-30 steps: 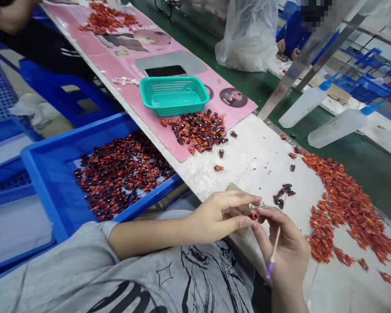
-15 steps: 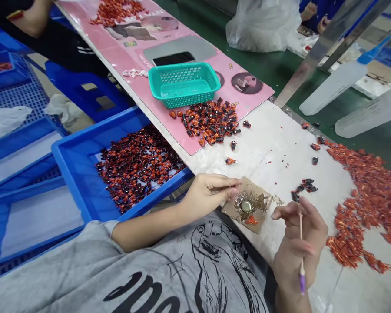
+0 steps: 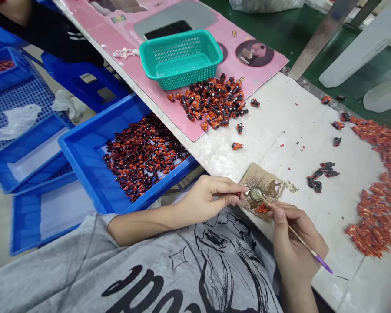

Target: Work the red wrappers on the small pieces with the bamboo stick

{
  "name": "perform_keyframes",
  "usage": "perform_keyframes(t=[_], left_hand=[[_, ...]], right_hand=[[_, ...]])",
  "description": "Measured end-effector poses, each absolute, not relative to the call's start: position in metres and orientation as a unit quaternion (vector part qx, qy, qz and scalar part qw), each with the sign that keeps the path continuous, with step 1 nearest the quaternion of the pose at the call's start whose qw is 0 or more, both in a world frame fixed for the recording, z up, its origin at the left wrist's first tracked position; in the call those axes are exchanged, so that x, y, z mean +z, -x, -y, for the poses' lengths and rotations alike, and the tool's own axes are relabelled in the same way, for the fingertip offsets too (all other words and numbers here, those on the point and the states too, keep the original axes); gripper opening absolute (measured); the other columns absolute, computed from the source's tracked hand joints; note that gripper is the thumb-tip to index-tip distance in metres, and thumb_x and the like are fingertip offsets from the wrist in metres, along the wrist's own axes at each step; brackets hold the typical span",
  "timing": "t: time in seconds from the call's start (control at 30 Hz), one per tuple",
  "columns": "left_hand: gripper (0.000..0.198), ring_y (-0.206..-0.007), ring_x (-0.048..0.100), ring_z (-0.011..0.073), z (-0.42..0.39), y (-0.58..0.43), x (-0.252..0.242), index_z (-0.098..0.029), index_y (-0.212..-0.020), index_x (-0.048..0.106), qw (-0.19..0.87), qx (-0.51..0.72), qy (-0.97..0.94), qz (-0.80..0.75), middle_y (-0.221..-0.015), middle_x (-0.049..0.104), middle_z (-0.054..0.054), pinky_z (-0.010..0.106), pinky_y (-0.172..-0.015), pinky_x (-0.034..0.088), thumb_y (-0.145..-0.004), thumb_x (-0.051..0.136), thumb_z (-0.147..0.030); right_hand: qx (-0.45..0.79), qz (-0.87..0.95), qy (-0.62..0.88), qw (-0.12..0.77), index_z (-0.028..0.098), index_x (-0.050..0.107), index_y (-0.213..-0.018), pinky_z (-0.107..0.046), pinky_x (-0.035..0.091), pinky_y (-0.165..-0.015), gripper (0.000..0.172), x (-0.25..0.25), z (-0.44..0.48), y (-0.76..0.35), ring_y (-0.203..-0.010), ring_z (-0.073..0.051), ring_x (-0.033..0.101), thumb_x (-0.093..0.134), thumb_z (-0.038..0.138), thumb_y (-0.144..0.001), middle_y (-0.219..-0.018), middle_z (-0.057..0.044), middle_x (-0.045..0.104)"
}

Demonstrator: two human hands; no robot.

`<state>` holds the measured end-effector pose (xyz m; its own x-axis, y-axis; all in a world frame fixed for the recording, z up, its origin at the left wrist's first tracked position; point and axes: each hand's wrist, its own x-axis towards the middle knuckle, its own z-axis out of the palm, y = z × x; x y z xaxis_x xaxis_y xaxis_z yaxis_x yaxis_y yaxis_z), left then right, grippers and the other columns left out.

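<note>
My right hand grips a thin brush with a pale stick, a purple section and a fine dark tip pointing away toward the lower right. The stick's plain end touches a small round metal cap, which holds something pale. Beside the cap, the thumb and forefinger of my left hand are pinched together; what they hold is mostly covered by the fingers. The cap sits on a stained brown cardboard piece. A few small orange parts lie on the cardboard, close to my right fingertips.
A green basket stands behind a pile of black-and-orange parts. Orange parts are heaped at right, near several loose black pieces. A blue tray of parts adjoins the table's left edge. A person's dark sleeve shows upper left.
My right hand has moved left and swung the brush's plain end into the metal cap. My left hand stays pinched, now right beside the cap. The view has shifted downward.
</note>
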<state>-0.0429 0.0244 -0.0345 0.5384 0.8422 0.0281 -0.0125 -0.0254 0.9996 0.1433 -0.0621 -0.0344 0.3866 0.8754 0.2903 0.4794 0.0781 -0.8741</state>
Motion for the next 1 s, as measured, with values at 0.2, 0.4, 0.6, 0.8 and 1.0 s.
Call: perform_keyframes(t=[0.2,0.4,0.6,0.8,1.0], left_hand=[[0.02,-0.084,0.076,0.0199,-0.02,0.039,-0.043,-0.014,-0.1,0.082,0.584,0.354,-0.629,-0.371,-0.095,0.081,0.013,0.031,-0.083,0.061,-0.088,0.069,-0.023],[0.02,-0.084,0.075,0.0186,-0.019,0.037,-0.042,-0.018,-0.09,0.083,0.646,0.405,-0.534,-0.365,-0.095,0.079,0.01,0.029,-0.079,0.063,-0.077,0.083,-0.033],[0.037,-0.069,0.074,0.0152,-0.021,0.025,-0.037,-0.017,-0.092,0.08,0.748,0.437,-0.357,-0.349,-0.086,0.078,0.004,0.028,-0.068,0.065,-0.064,0.093,-0.037],[0.033,-0.068,0.074,0.0134,-0.022,0.014,-0.03,-0.015,-0.081,0.08,0.782,0.419,-0.301,-0.349,-0.08,0.08,0.004,0.023,-0.067,0.063,-0.056,0.096,-0.028],[0.028,-0.067,0.074,0.0106,-0.021,0.01,-0.027,-0.016,-0.078,0.081,0.827,0.387,-0.256,-0.317,-0.079,0.081,0.001,0.021,-0.07,0.063,-0.056,0.096,-0.022]], right_hand=[[0.166,0.603,0.64,0.446,0.022,0.062,-0.076,-0.029,0.058,-0.079,0.017,-0.03,0.059,-0.145,-0.078,-0.017,0.07,0.063,0.023,-0.093,-0.078,-0.002,0.071],[0.24,0.436,0.691,0.524,0.02,0.075,-0.08,-0.032,0.062,-0.074,0.019,-0.031,0.061,-0.14,-0.075,-0.019,0.073,0.079,0.038,-0.083,-0.081,-0.004,0.076],[0.313,0.306,0.688,0.579,0.02,0.077,-0.086,-0.031,0.062,-0.071,0.03,-0.035,0.06,-0.148,-0.075,-0.02,0.075,0.09,0.041,-0.07,-0.083,-0.006,0.078],[0.303,0.298,0.62,0.66,0.02,0.076,-0.078,-0.027,0.057,-0.074,0.027,-0.025,0.052,-0.145,-0.065,-0.013,0.068,0.088,0.044,-0.072,-0.069,0.0,0.073],[0.245,0.351,0.597,0.678,0.021,0.076,-0.081,-0.032,0.056,-0.078,0.014,-0.014,0.055,-0.135,-0.069,-0.014,0.068,0.08,0.034,-0.085,-0.075,-0.001,0.073]])
